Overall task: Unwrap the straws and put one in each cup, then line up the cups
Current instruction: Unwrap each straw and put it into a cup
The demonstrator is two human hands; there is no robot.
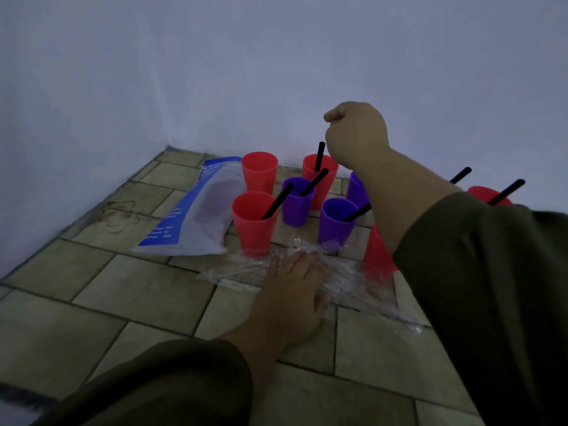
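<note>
The right hand (356,133) hovers, fingers curled, just above the black straw (319,155) standing in the back red cup (329,189); I can't tell whether it pinches the tip. The left hand (292,272) lies flat, fingers spread, on the clear wrappers (353,284) in front of that cup. The strawless cup (259,173) left of it looks next, so I'd lift clear gently, avoiding the crowded purple cups (298,207).
</note>
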